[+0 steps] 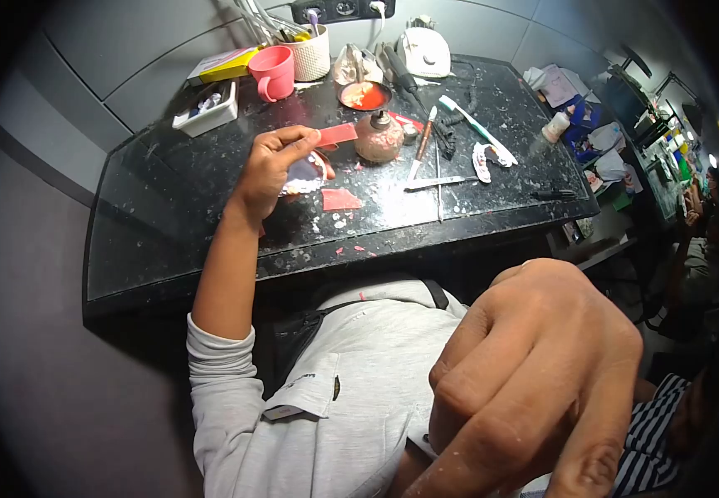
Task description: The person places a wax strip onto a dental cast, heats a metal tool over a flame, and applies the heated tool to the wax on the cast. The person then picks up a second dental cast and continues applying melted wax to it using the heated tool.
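My left hand [270, 166] is raised over the black table, thumb and fingers pinching one end of a pink wax strip [339, 135]. The strip's other end reaches toward a spirit lamp [379, 139] smeared with pink wax. Below that hand lies a round dark piece with a white ragged edge [305, 178], partly covered by the fingers. A loose pink wax sheet [341, 199] rests nearer the table edge. Large and close to the camera, my right hand [542, 365] has its fingers curled and pressed together; its fingertips are hidden, and I cannot tell what they hold.
Right of the lamp lie a wax carver [423, 149], a knife [438, 183], a toothbrush [480, 131] and a dental cast [482, 162]. Behind stand a bowl of red wax [366, 96], a pink mug [273, 75] and a white tray [207, 109]. Another person [696, 249] sits far right.
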Demonstrator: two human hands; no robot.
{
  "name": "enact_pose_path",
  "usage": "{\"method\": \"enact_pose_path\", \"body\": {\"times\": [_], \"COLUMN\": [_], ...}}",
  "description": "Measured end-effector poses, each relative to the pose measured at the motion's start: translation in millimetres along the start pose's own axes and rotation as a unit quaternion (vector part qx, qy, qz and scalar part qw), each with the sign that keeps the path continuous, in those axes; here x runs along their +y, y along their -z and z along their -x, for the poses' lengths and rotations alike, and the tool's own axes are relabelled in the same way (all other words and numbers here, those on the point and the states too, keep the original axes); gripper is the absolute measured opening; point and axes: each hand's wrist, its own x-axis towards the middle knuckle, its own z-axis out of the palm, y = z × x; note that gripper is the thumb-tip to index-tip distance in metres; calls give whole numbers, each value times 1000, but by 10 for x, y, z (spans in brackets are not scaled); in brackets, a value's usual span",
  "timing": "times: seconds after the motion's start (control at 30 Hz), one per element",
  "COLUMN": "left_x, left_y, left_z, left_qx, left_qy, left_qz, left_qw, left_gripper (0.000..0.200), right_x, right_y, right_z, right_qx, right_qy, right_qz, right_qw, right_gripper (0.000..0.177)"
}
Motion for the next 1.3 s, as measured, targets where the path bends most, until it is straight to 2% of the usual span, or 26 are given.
{"method": "enact_pose_path", "body": {"times": [0.07,0.2,0.27,0.33,0.37,0.4,0.43,0.47,0.53,0.57,0.63,0.67,0.73,0.9,0.97,1.03,1.13,1.2,1.27,1.3], "left_x": [41,1,15,48,-12,-127,-139,-110,-32,-21,-32,-40,-36,-86,-54,-79,-44,-62,-140,-142], "left_y": [-38,-47,-62,-53,-51,-44,-59,-32,-78,-98,-99,-97,-93,-81,-71,-94,-79,-48,-37,-34], "left_z": [39,-19,2,12,-4,-34,-43,-29,8,13,0,-1,7,-4,-2,-22,-18,-20,-56,-57], "left_qx": [1,1,5,-4,-3,-1,2,-48,-47,-46,-42,-41,-51,-70,-83,-73,-60,-52,-41,-34], "left_qy": [-4,-2,13,37,34,-1,-35,-8,13,11,13,18,1,-39,13,5,12,23,-59,-64], "left_qz": [-2,-10,-20,-26,-27,-18,-9,-8,-34,-47,-59,-70,-75,-79,-69,-78,-90,-87,-65,-59], "left_qw": [1000,1000,1000,999,999,1000,999,999,998,998,997,997,996,994,994,994,994,995,995,996], "left_gripper": [27,27,27,26,26,24,23,21,22,22,22,22,24,26,23,23,25,27,30,30], "right_x": [-90,-77,-57,79,153,43,240,401,629,721,790,804,816,809,807,769,723,635,560,534], "right_y": [43,95,114,184,235,290,456,566,753,826,909,912,855,954,990,1010,1083,1191,1301,1368], "right_z": [-77,-57,3,143,185,55,179,306,592,698,758,775,743,831,885,900,964,1004,1028,1044], "right_qx": [-25,-21,4,54,83,57,29,29,38,49,64,60,180,168,206,196,208,245,287,273], "right_qy": [-86,-87,-79,-74,-104,-278,-264,-283,-376,-334,-350,-350,-409,-426,-434,-429,-394,-411,-415,-401], "right_qz": [-60,-45,8,134,227,370,490,555,626,639,570,570,551,528,475,482,542,540,535,556], "right_qw": [994,995,997,987,965,885,830,782,683,691,740,741,705,715,737,738,713,693,677,674], "right_gripper": [12,13,15,19,21,26,29,35,26,26,19,19,16,13,13,14,12,11,11,11]}}
